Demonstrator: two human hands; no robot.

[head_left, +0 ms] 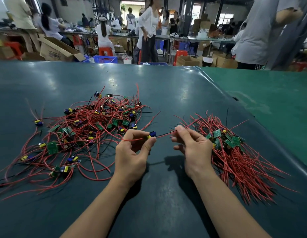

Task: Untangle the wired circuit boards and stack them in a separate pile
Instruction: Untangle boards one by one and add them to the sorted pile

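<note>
While left hand (132, 152) pinches small board (151, 134) above table (166, 93), right hand (194, 148) pinches its wires (166, 134). Tangled heap (90, 127) left, sorted pile (235, 152) right. I can't see board's underside; fingers hide it.

Tangle (90, 131) left (stack (235, 152) right)

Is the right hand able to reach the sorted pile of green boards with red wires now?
Probably yes. The sorted pile of green boards with red wires lies just beside the right hand, with nothing between. But that hand pinches the wires of the small board the left hand holds.
</note>
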